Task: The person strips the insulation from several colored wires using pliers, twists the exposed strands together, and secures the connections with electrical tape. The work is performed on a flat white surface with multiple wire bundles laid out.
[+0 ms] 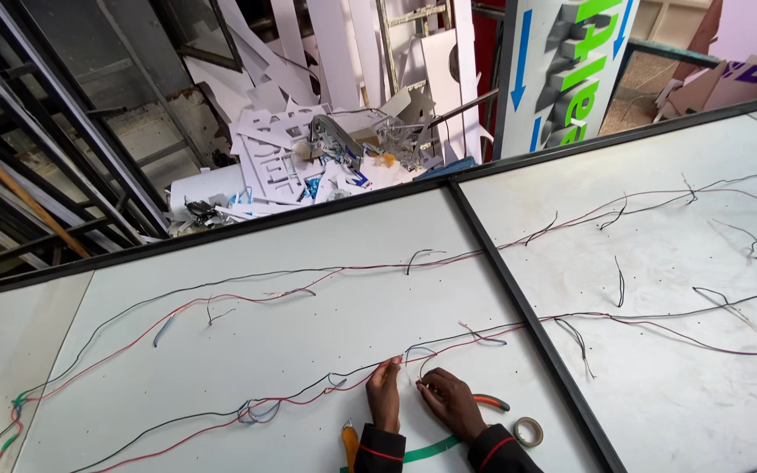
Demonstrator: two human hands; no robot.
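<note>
Two hands (pixel 418 396) seemingly pinch one wire (pixel 413 355); one tape roll (pixel 528 430) nearby.

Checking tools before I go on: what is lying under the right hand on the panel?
Under the right hand lie orange-handled pliers; only one handle shows to its right. The jaws and the other handle are covered. A tape roll lies beside it on the white panel.

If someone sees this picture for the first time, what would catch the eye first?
Probably the long red and black wires running across the big white panel with its dark frame. At the bottom edge, the left hand and right hand pinch a wire, with a tape roll beside them. Behind lies a heap of white offcuts.
</note>
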